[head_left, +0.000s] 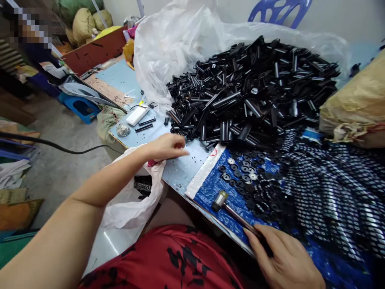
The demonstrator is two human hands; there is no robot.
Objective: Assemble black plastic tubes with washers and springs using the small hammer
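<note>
One worktop (186, 170) crosses the frame, bearing one heap of black parts (255, 96), upper right, too many to count. Centre right lies one blue sheet (207, 188); left of centre, one white bag (129, 210). The right hand (285, 257), lower right, has its fingers wrapped around one hammer (237, 213). The left hand (165, 147), near centre, has curled fingers, contents unclear. Two loose black strips (144, 128) lie beyond it.

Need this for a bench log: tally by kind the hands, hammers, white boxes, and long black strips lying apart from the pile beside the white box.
Hands (left hand, right hand): 2
Hammer: 1
White box: 1
Long black strips: 2
Total: 6
</note>
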